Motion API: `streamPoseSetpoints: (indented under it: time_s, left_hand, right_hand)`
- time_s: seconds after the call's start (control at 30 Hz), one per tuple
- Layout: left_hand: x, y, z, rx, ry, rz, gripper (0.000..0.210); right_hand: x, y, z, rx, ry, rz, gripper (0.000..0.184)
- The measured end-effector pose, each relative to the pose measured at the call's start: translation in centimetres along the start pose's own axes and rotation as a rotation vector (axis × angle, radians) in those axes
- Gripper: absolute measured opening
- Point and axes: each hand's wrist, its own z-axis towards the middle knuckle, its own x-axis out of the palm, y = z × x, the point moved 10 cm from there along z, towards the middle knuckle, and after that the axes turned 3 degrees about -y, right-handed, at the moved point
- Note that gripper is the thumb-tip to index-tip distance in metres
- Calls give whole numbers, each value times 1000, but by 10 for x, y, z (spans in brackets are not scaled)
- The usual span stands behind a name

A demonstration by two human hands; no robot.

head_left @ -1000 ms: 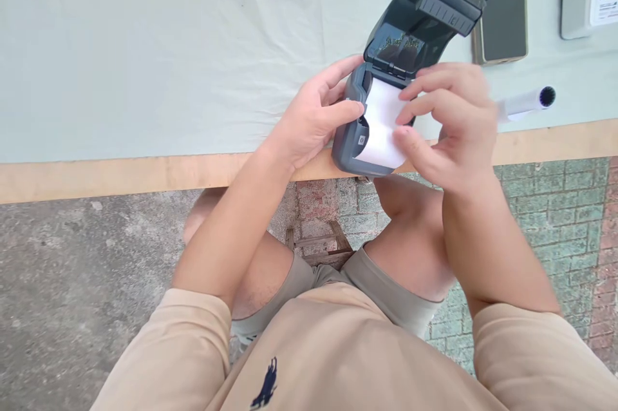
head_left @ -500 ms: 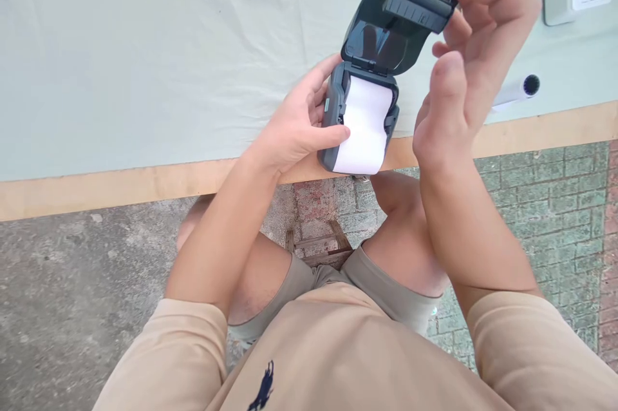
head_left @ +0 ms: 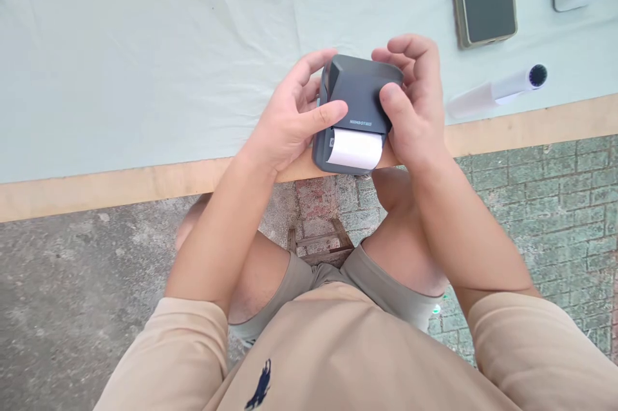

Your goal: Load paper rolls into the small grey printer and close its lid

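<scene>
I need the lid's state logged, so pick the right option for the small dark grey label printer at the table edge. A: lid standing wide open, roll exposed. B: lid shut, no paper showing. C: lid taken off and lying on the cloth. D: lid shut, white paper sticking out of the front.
D: the small dark grey label printer has its lid down flat under the left hand and right hand, and a white paper strip pokes out below it.

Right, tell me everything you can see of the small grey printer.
The printer is a small, dark grey box with rounded corners, apparently matte plastic. Its lid is shut and bears a small light logo near the front edge. A strip of white paper comes out of the slot below the lid. It sits at the table's wooden edge, partly on the pale cloth. The left hand grips its left side, thumb on the lid; the right hand clasps the right side.
</scene>
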Motion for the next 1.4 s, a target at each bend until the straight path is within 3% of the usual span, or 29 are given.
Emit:
streamPoseSetpoints:
  time_s: [0.27, 0.53, 0.83, 1.03, 1.3, 1.4]
  left_hand:
    - [-3, 1, 0, 1, -3, 55, 80]
    - [-2, -2, 0, 28, 11, 75, 81]
    - [-10, 5, 5, -59, -8, 15, 54]
    - [-10, 4, 3, -48, -10, 5, 54]
    - [-12, 0, 2, -16, -58, 18, 57]
    - [-12, 2, 3, -26, -49, 30, 58]
  right_hand:
    - [9, -4, -1, 48, 133, 20, 59]
    - [13, -5, 0, 86, 175, 99, 57]
    - [8, -5, -1, -41, 152, -18, 37]
    - [10, 2, -3, -25, 206, 36, 43]
    - [12, 7, -9, -96, 339, -94, 65]
    - [1, 13, -6, -164, 257, -143, 63]
